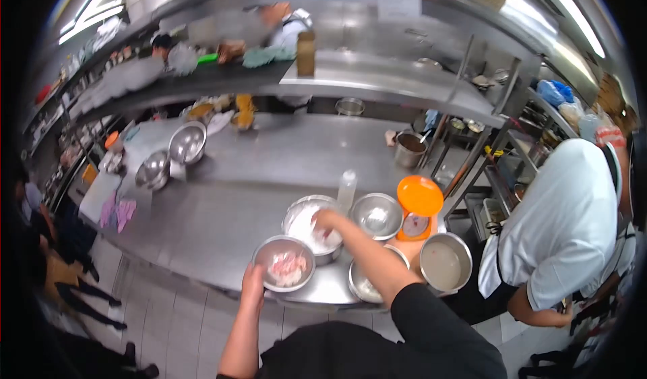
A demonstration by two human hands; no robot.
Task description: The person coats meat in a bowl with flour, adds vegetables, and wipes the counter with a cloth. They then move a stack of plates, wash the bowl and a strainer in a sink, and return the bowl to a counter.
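My left hand [253, 279] grips the rim of a steel bowl [260, 257] holding pale pink pieces [286, 268], probably raw meat, at the counter's front edge. Just behind it, my right hand [326, 222] reaches into a larger steel bowl [291, 212] of white powder [300, 222]. The fingers of my right hand are blurred and partly hidden in that bowl. An empty steel bowl [377, 216] stands to the right of my right hand. Under my right forearm is another bowl [356, 286] with pale contents.
An orange scale [419, 197], a pot of cloudy liquid [446, 263] and a clear bottle [347, 189] stand nearby. Two steel bowls [187, 143] and pink cloths [118, 212] lie left. A person in white [566, 210] stands right; an overhead shelf [377, 75] spans the counter.
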